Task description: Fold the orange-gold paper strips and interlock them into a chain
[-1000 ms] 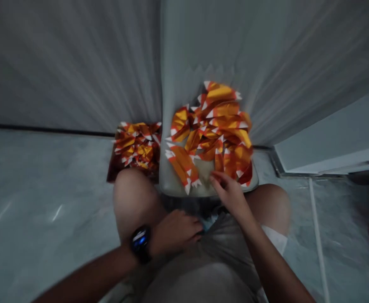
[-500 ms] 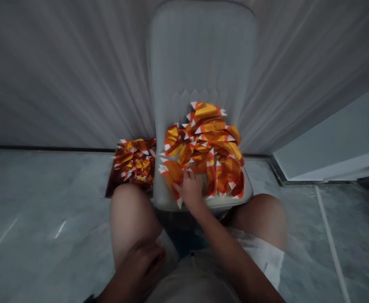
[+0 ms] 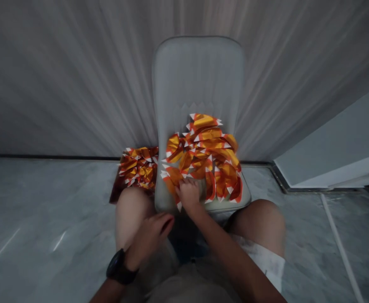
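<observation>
Shiny orange-and-gold wrapped pieces point(image 3: 208, 134) with white jagged ends lie heaped on the pale chair seat point(image 3: 164, 202). At the near left of the heap, my right hand point(image 3: 189, 194) has its fingers curled down beside a slanted orange piece point(image 3: 171, 180). The back of that hand hides what its fingertips pinch, if anything. My left hand point(image 3: 156, 229), below a black wristwatch point(image 3: 121, 267), hovers by my left thigh with fingers folded together. A dark reddish edge shows at its fingertips; I cannot tell whether it is an object.
A dark red box point(image 3: 118, 191) of similar wrapped pieces stands on the floor left of the chair. The chair back point(image 3: 199, 75) rises before a grey curtain-like surface point(image 3: 77, 84). A pale panel point(image 3: 336, 143) stands at right. My knees flank the seat.
My left hand has risen and moved forward, bringing the watch into view. My right hand's fingers have curled in more at almost the same spot. The view has tilted slightly up.
</observation>
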A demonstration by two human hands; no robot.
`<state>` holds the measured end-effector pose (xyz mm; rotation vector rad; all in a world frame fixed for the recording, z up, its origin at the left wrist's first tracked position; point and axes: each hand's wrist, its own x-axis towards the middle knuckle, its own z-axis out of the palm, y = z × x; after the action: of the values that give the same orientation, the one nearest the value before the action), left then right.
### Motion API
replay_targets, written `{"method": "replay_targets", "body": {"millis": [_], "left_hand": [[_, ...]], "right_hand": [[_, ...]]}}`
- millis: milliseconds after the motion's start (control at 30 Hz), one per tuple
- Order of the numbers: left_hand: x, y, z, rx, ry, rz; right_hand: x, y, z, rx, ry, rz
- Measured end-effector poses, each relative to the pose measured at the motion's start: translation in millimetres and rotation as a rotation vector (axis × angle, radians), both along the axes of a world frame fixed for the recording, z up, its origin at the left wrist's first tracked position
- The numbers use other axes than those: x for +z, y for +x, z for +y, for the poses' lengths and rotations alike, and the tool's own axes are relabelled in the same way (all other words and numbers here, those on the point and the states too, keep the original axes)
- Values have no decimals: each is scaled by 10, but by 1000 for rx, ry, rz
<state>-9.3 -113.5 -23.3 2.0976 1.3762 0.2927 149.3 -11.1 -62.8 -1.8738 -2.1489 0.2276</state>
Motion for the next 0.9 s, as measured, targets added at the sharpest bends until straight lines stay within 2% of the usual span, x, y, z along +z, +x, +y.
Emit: {"method": "replay_targets", "body": {"millis": [100,167,300,400,467,533,700,767,900], "left_hand": [[-36,52,40,15,27,-43],[-56,-9,53,62,38,-113],[-79,-253,62,292,119,-213],[-65,-291,36,447,169,-292],[-58,-172,38,482,185,-356],[-75,31,98,466,219,-383],[-200,550,443,416,380,-455],[-224,681,562,472,332,-624],[-166,786,695,558,85,-994]], "right_hand": [[-17,-37,31,-17,29,-18],[3,-1,28,-33,47,-22],[94,147,-77,-77,159,44],[154,261,-269,-118,303,185],[161,324,-401,-132,396,282],[131,369,-477,-139,460,343],[-10,397,-426,-137,474,376],[-29,384,-420,-105,463,414],[44,319,-515,64,377,616]]}}
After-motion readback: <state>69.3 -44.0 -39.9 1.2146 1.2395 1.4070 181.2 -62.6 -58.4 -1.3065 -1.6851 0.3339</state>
